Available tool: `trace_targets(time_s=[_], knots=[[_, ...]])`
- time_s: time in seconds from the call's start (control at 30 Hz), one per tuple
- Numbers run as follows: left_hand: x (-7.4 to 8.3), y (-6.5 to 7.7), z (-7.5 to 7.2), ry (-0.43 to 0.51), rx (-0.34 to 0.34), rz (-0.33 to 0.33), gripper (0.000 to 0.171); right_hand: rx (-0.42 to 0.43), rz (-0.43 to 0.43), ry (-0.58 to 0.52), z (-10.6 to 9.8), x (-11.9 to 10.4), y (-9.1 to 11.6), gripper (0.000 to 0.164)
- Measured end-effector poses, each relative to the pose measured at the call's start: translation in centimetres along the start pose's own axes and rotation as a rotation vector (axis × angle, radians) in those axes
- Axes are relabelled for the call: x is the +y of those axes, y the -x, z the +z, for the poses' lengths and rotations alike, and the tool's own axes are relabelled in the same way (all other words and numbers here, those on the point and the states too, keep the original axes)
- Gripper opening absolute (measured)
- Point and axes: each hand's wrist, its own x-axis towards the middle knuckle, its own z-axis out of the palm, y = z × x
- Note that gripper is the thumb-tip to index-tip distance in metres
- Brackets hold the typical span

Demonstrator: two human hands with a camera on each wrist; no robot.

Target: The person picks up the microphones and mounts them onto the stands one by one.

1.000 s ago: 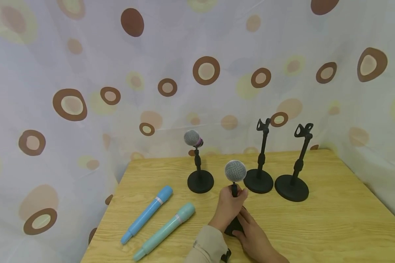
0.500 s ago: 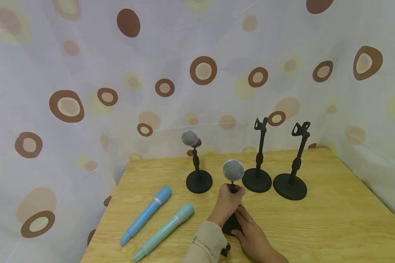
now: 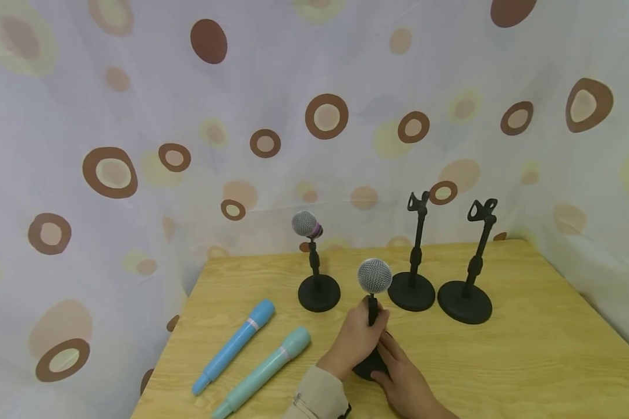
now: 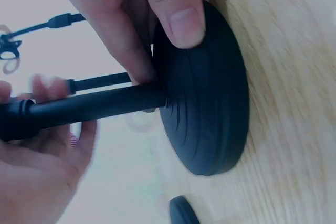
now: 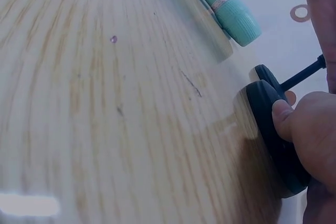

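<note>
Wooden surface (image 3: 529,361) is backed by patterned cloth (image 3: 272,70). Toward the near edge, a microphone stand (image 4: 105,103) is gripped round its post by the left hand (image 3: 353,337) and at its base (image 4: 210,98) by the right hand (image 3: 403,378); base is best braced while post is worked.

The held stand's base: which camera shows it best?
The left wrist view: the base appears large, only partly covered. The head view shows part, beside the right hand; the right wrist view, mainly its side, also partly covered.
</note>
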Motion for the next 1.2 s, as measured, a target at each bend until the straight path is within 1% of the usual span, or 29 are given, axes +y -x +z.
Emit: trace_targets(time_s=[0.1,0.17,0.27,0.33,0.43,0.47,0.5,0.57,0.63,0.73,0.83,0.9,1.0,1.07,1.2], knots=[[0.3,1.1,-0.4,-0.179,-0.019,-0.056,0.032,-0.007,0.003,-0.010,0.0,-0.2,0.2,0.064],[0.3,1.8,-0.6,-0.338,-0.031,-0.071,0.038,-0.001,-0.006,-0.006,0.0,-0.3,0.3,0.063],[0.3,2.8,-0.8,-0.607,-0.073,-0.048,0.046,0.016,-0.009,0.025,0.0,-0.4,0.4,0.063],[0.1,3.5,-0.8,-0.746,-0.126,-0.036,0.052,0.015,-0.005,0.039,0.0,-0.3,0.4,0.063],[-0.4,4.4,-0.4,-0.901,-0.229,-0.034,0.060,0.009,-0.006,0.054,0.0,-0.3,0.4,0.062],[-0.6,4.6,-0.1,-0.946,-0.253,-0.029,0.062,0.007,-0.013,0.060,0.0,-0.2,0.4,0.062],[-0.8,4.8,0.1,-0.982,-0.269,-0.028,0.063,0.012,-0.025,0.062,0.0,-0.2,0.5,0.062],[-0.9,4.9,0.6,-1.071,-0.284,-0.005,0.063,0.023,-0.039,0.070,0.0,-0.2,0.5,0.061],[-1.0,4.9,1.0,-1.133,-0.282,0.020,0.062,0.035,-0.050,0.076,-0.1,-0.2,0.5,0.061],[-0.9,4.6,1.1,-1.162,-0.266,0.043,0.060,0.039,-0.049,0.081,-0.1,-0.2,0.5,0.062],[-0.8,4.4,1.2,-1.196,-0.262,0.043,0.063,0.034,-0.061,0.089,-0.1,-0.2,0.4,0.062],[-0.8,4.2,1.3,-1.235,-0.255,0.034,0.060,0.038,-0.072,0.088,-0.1,-0.2,0.2,0.062],[-0.7,3.8,1.6,-1.306,-0.245,0.028,0.050,0.069,-0.091,0.103,-0.1,-0.2,-0.1,0.061],[-0.8,3.5,1.8,-1.331,-0.225,0.021,0.045,0.082,-0.099,0.112,-0.1,-0.2,-0.5,0.061],[-0.8,2.8,1.9,-1.378,-0.199,0.021,0.045,0.082,-0.108,0.123,-0.3,0.1,-1.4,0.060]])
